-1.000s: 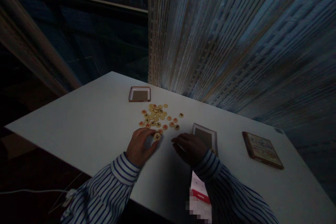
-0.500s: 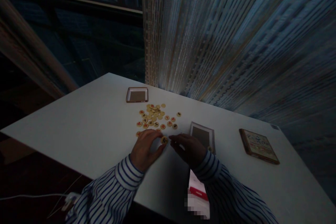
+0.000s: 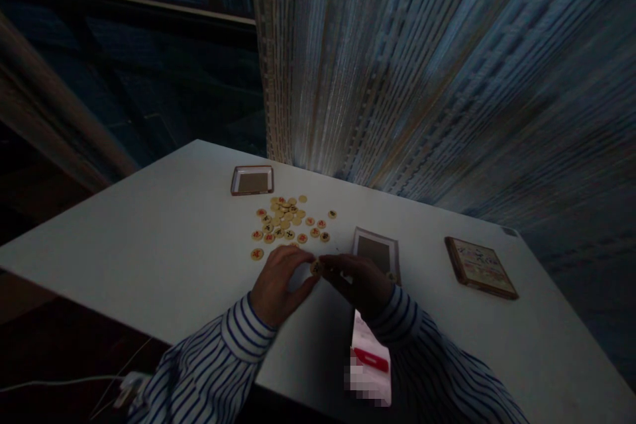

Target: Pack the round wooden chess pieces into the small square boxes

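Observation:
Between both hands, over the white table (image 3: 163,238), is a round xiangqi piece (image 3: 315,268) with a dark character. My left hand (image 3: 275,286) pinches it from the left with thumb and forefinger. From the right, the fingertips of my right hand (image 3: 365,283) close on its other edge. Just beyond the hands lies a loose heap of xiangqi pieces (image 3: 285,214), some with red characters, some dark, some blank side up. A shallow open tray (image 3: 396,253) is partly covered by my right hand; one piece (image 3: 391,276) shows at its near right corner.
Another shallow tray (image 3: 233,180) sits toward the back left. A flat printed box (image 3: 481,268) lies on the right. A lit phone (image 3: 370,381) rests at the near edge, under my right forearm. A white cable (image 3: 59,383) hangs at lower left; string curtains border the far side.
My right fingertips have moved left and now meet the piece that my left hand holds. The whole view has shifted slightly.

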Demonstrator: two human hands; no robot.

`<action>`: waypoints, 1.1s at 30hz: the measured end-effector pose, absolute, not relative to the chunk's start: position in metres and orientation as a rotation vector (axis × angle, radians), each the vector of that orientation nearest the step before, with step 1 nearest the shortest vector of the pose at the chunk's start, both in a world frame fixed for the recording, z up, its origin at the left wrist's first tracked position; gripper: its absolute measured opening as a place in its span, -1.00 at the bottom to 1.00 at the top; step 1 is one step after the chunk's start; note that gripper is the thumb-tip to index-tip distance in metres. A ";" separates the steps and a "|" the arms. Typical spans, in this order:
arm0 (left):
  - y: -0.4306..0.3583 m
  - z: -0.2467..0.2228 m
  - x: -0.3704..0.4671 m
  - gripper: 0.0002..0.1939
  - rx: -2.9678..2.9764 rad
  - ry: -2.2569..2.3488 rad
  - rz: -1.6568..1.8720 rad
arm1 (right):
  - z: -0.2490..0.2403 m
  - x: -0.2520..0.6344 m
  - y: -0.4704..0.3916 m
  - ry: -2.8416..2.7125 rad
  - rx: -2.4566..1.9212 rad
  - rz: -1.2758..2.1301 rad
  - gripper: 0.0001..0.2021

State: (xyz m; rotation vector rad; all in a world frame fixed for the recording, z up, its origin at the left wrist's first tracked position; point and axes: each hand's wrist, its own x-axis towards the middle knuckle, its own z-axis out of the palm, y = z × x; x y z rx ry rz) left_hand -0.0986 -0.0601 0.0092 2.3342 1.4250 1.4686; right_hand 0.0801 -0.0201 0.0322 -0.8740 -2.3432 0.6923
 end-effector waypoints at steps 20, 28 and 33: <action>-0.057 0.017 -0.087 -0.78 2.466 1.287 1.524 | 0.036 0.093 -0.026 -2.036 -0.875 1.034 -0.82; -0.054 0.016 -0.078 -0.83 2.391 1.260 1.474 | 0.029 0.103 -0.028 -1.891 -0.898 1.155 -0.79; -0.053 0.014 -0.071 -0.83 2.254 1.208 1.481 | 0.020 0.110 -0.027 -1.817 -0.906 1.211 -0.76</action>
